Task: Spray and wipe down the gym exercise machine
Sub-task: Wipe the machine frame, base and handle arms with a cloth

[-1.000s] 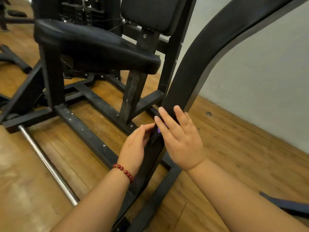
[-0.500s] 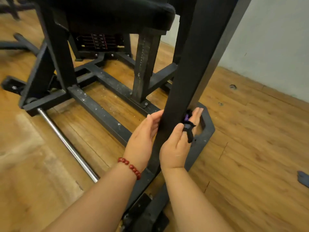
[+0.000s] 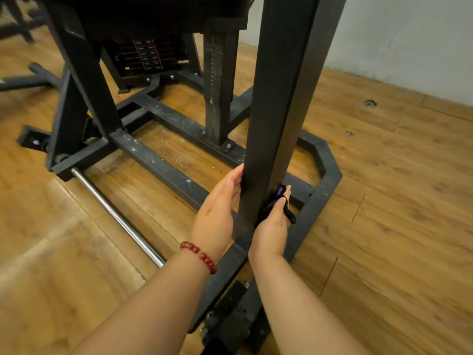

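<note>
Bracing the upright post [image 3: 281, 111] of the gym exercise machine [image 3: 87, 73], the left hand [image 3: 217, 211] lies against the post's left face. Its fingers are straight and relaxed, its fingertips touch the metal, and it grasps nothing. A red bead bracelet [image 3: 199, 256] circles the wrist below this hand.

The right hand [image 3: 272, 226] is on the opposite, right side of the post, at about the same height as the left hand. It grasps a dark cloth [image 3: 290, 216] with a purple patch. The thumb runs up through a fold of the cloth, and the cloth is pressed against the post's lower right face. The remaining fingers are hidden behind the post and cloth.

The post is a black square tube. It stands near the foot of the machine and meets the base frame [image 3: 325, 185] just below both hands. The frame's angled corner wraps round the right side of the post, and its rails are speckled with pale marks.

- Left of the post: a chrome bar [image 3: 115, 216] lies low over the wooden floor [image 3: 396, 226] and runs diagonally.
- Behind the post: a perforated seat column [image 3: 220, 98] rises from the frame.
- Further behind and to the left: a weight stack [image 3: 148, 55] with red markings.
- Right of and behind the post: a pale wall [image 3: 409, 34] meets the floor.
</note>
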Demonstrator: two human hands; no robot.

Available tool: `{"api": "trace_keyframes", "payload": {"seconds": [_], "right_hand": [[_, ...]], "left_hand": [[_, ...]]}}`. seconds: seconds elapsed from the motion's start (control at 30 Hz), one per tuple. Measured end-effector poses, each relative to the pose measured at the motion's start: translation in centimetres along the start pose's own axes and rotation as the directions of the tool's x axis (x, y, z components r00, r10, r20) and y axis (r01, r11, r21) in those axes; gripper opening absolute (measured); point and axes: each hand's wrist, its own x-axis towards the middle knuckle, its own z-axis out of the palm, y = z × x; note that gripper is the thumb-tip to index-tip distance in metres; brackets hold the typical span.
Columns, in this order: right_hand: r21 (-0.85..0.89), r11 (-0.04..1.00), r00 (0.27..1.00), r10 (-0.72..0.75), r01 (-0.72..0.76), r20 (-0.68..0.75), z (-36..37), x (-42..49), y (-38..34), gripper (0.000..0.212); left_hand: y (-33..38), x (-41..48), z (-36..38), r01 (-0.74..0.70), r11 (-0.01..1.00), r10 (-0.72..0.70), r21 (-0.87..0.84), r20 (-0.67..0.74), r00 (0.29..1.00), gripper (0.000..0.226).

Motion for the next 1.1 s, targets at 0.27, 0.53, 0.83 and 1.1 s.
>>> {"api": "trace_keyframes", "payload": {"seconds": [0.27, 0.53, 0.83, 1.1], "right_hand": [[-0.113, 0.863, 0.869, -0.482, 0.493, 0.115, -0.4, -1.4, 1.0, 0.041], [-0.124, 0.939, 0.946, -0.317, 0.322, 0.063, 0.0, -1.7, 1.4, 0.040], [-0.317, 0.724, 0.787, -0.522, 0.612, 0.329, -3.6, -1.3, 4.8, 0.049], [-0.511, 0.807, 0.946, -0.175, 0.297, 0.273, -5.8, -4.4, 6.7, 0.047]], "left_hand": [[-0.8, -0.3, -0.9, 0.024, 0.999, -0.025, 0.045, 0.034, 0.999, 0.034], [-1.9, 0.0, -0.6, -0.039, 0.992, 0.044, 0.124, -0.034, 0.998, 0.035], [-3.3, 0.3, -1.7, -0.075, 0.947, 0.083, 0.312, -0.012, 0.996, 0.032], [-4.7, -1.0, -5.4, -0.168, 0.779, 0.038, 0.604, 0.222, 0.974, 0.041]]}}
